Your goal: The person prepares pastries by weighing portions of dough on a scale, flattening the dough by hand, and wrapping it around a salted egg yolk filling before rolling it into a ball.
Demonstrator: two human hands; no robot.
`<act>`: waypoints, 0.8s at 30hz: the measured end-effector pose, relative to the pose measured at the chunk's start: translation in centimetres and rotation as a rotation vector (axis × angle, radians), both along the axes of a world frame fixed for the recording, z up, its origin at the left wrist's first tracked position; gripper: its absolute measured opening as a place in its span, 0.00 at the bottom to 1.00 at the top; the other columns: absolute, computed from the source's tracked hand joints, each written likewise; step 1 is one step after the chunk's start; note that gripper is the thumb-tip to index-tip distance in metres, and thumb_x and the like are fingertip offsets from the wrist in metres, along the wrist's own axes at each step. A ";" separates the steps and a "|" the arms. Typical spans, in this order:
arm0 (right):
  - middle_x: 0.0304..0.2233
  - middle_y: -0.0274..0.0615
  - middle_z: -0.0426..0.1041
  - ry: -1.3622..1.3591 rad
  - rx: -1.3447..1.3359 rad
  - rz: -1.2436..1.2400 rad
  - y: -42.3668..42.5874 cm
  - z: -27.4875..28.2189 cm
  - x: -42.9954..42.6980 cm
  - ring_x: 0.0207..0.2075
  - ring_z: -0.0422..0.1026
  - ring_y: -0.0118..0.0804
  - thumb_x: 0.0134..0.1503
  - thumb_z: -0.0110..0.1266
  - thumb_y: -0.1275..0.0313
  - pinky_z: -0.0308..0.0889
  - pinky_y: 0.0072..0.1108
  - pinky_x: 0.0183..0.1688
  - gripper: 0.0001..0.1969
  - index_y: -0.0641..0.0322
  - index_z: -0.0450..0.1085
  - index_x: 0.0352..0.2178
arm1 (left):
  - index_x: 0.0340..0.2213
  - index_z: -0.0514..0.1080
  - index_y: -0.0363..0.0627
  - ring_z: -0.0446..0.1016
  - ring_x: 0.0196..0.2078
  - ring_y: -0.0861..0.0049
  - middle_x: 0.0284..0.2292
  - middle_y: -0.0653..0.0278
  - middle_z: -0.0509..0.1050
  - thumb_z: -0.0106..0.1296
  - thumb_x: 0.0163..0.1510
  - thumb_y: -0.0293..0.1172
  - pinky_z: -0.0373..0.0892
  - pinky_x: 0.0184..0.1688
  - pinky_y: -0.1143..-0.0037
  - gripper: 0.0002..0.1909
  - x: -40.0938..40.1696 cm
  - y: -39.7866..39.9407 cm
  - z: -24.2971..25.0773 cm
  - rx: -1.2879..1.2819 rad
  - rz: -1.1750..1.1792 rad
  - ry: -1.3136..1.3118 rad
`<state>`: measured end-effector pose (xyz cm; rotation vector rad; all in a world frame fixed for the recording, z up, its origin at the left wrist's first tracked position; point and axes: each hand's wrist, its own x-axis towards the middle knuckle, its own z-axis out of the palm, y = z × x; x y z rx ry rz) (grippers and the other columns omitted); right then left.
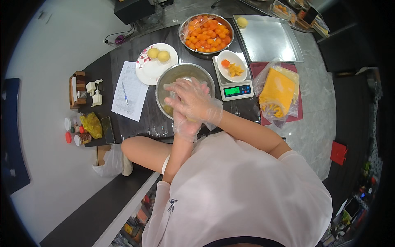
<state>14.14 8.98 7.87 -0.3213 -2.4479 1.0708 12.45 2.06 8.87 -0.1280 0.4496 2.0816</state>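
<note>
Both hands wear clear plastic gloves and meet over a stainless steel bowl. My right hand lies on top, palm down, its fingers pointing left. Beneath it, my left hand is turned palm up and mostly covered. A sliver of pale yellow dough shows between the palms; the rest is hidden. Beyond the bowl to the left, a floral plate carries two smooth yellow dough balls. To the right, a digital kitchen scale bears a white dish with orange and yellow pieces.
A steel basin of orange balls stands at the back, partly under plastic film. Right of it, a metal tray holds one yellow ball. Bagged yellow dough lies at right. Printed paper, a pen and a phone lie left.
</note>
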 end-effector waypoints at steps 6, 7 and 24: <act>0.38 0.47 0.70 0.007 -0.573 0.079 2.7 1.1 0.4 0.44 0.66 0.44 0.53 0.48 0.59 0.59 0.32 0.45 0.17 0.60 0.70 0.37 | 0.53 0.55 0.45 0.59 0.56 0.62 0.52 0.56 0.61 0.44 0.51 0.57 0.58 0.56 0.61 0.36 -2.2 -2.2 -2.9 -0.028 -0.082 -0.415; 0.38 0.47 0.70 -0.126 -0.348 0.131 3.4 1.0 0.7 0.44 0.65 0.47 0.52 0.48 0.61 0.60 0.31 0.45 0.16 0.61 0.69 0.38 | 0.53 0.56 0.44 0.59 0.55 0.62 0.52 0.56 0.61 0.43 0.52 0.57 0.58 0.56 0.61 0.36 -2.3 -2.3 -2.4 -0.125 -0.043 -0.362; 0.25 0.49 0.70 -0.250 -0.152 0.055 2.5 1.2 2.7 0.27 0.69 0.49 0.53 0.49 0.63 0.64 0.32 0.32 0.14 0.65 0.71 0.21 | 0.45 0.63 0.50 0.66 0.49 0.69 0.46 0.64 0.67 0.35 0.59 0.46 0.65 0.50 0.68 0.19 -0.7 -1.2 -3.9 -0.269 -0.144 -0.292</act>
